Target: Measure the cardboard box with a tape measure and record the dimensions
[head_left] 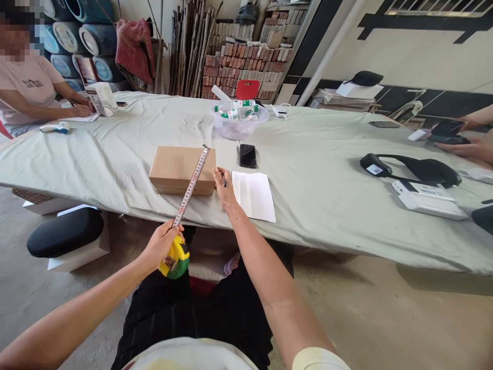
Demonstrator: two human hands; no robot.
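Observation:
My left hand [164, 241] is closed on a yellow and green tape measure [176, 257], just off the table's near edge. Its blade [191, 186] is drawn out and slants up across a closed brown cardboard box [169, 164], the hooked end near the box's far right corner. My right hand [224, 187] is closed beside the box's right side, with a dark pen [224, 181] partly showing between the fingers. An open notebook [256, 195] with handwritten figures on its left page lies just right of that hand.
A black phone [247, 155] and a plastic basin [231, 130] of bottles stand farther back. A black headset [408, 167] and white box [427, 200] lie right. Another person [26, 92] writes at far left; another person's hands [466, 144] hold a dark object at right.

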